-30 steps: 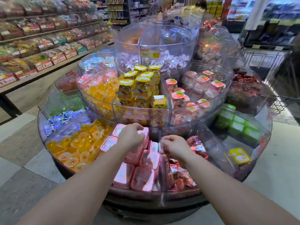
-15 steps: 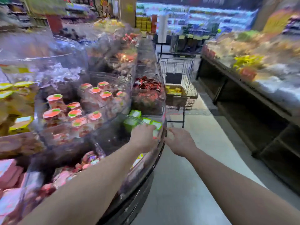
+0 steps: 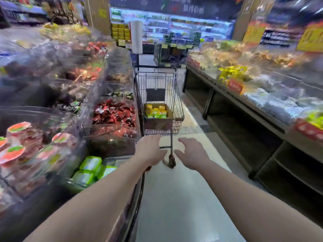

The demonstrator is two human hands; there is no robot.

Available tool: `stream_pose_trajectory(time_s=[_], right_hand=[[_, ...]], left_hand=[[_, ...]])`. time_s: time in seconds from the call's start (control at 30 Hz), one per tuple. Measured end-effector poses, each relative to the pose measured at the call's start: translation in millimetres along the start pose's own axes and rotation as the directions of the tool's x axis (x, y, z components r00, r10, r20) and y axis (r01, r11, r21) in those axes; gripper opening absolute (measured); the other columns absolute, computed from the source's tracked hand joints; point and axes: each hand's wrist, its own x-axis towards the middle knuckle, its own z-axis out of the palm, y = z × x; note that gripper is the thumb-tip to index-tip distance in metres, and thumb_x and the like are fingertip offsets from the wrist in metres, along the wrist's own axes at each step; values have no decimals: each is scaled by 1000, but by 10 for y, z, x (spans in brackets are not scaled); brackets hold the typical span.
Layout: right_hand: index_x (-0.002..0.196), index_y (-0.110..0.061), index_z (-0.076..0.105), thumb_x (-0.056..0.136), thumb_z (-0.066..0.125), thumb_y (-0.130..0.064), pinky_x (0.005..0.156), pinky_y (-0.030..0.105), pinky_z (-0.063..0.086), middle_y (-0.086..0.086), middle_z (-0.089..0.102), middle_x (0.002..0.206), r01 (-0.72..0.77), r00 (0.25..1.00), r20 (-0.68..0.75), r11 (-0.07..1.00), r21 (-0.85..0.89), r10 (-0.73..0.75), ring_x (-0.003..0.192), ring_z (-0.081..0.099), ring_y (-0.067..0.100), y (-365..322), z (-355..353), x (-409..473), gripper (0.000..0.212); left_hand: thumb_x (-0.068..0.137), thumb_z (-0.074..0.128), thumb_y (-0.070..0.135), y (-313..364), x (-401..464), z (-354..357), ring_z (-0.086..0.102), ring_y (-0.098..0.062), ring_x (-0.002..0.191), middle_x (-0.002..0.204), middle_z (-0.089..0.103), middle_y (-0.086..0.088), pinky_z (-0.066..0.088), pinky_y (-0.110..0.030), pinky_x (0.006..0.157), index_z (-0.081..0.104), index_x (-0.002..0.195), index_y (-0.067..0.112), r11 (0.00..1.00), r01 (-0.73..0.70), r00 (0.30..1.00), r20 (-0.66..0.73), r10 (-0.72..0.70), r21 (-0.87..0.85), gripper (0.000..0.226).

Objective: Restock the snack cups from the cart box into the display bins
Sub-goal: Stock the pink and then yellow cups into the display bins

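Nearest on the left, the clear display bins (image 3: pixel 111 105) curve along the aisle; green-lidded tubs (image 3: pixel 90 163) lie in the closest one, red-topped cups (image 3: pixel 15 152) sit further left, and red wrappers (image 3: pixel 113 114) fill a bin beyond. A dark shelf unit (image 3: pixel 244 130) lines the right side. Both arms stretch forward over the pale floor (image 3: pixel 174 198). The left hand (image 3: pixel 150 151) and right hand (image 3: pixel 190 154) hold nothing, fingers loosely spread, short of the cart (image 3: pixel 157 84) ahead. In its basket a cardboard box (image 3: pixel 158 122) holds the yellow and green snack cups (image 3: pixel 156 110).
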Motion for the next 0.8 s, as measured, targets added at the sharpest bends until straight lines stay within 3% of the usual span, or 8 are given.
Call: stream_pose_trajectory(time_s=[0.1, 0.2, 0.47, 0.63, 0.8], right_hand=[[140, -22, 43, 90, 53, -42, 105, 41, 39, 9, 49, 137, -30, 999, 20, 999, -32, 30, 128, 43, 29, 124, -170, 683, 55], [140, -25, 41, 90, 52, -43, 107, 41, 36, 6, 47, 139, -74, 997, -16, 997, 13, 75, 131, 40, 27, 245, -289, 1361, 55], [142, -26, 38, 90, 53, -41, 103, 42, 40, 7, 49, 135, -80, 995, 58, 994, 71, 76, 128, 42, 28, 582, -131, 2657, 57], [136, -29, 45, 87, 56, -41, 99, 40, 45, 4, 55, 131, -46, 996, 76, 993, 105, 38, 123, 49, 27, 976, -107, 3643, 52], [137, -17, 45, 92, 56, -34, 100, 36, 40, 12, 51, 134, -19, 988, 156, 994, 109, 2, 123, 48, 30, 1404, -368, 4685, 50]], left_hand=[[81, 60, 47, -6, 763, 1, 51, -27, 122, 131, 57, -2, 44, -39, 98, 50, 126, 25, 1000, -2, 1000, 26, 2, -5, 51], [85, 56, 47, 3, 1521, -20, 35, -25, 138, 149, 40, 0, 30, -40, 113, 34, 145, 25, 999, -7, 999, 42, 8, -34, 68], [84, 56, 51, -55, 2800, 393, 35, -25, 137, 149, 40, -1, 30, -39, 113, 32, 146, 25, 1000, -1, 992, 125, 0, 11, 72], [80, 58, 54, -90, 3655, 685, 46, -27, 127, 139, 51, -1, 40, -41, 105, 41, 139, 28, 997, 81, 988, 130, -82, 12, 67], [82, 61, 52, -159, 4630, 792, 39, -28, 134, 147, 43, -3, 36, -42, 109, 32, 146, 24, 970, 243, 958, 155, -239, -1, 75]])
